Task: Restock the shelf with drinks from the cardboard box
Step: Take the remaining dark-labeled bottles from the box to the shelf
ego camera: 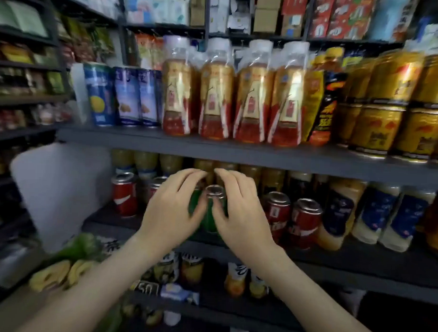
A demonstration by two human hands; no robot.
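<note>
The step in hand looks like the placing itself: the person's left hand [174, 206] and right hand [240, 211] meet at the front of the middle shelf [346, 263], cupped from either side round the green cans [210, 220], fingers curved over the tops and thumbs pressed to the near faces; one silver lid shows between the hands, and whether the bases already rest on the board cannot be told; the cardboard box is out of view. The next move probably calls for sliding the cans back into the gap and squaring them with the row, then letting go without tipping them. On the left stand red cola cans [124, 194]; just beside the right hand are more red cans [305, 218], so the gap is narrow and a knuckle could knock a neighbour. Behind stands a row of yellowish bottles [252, 173] that limits how far back the cans can go; the upper shelf board [238, 151] hangs low over the fingertips, leaving little headroom; a large white container [58, 185] stands further left.
</note>
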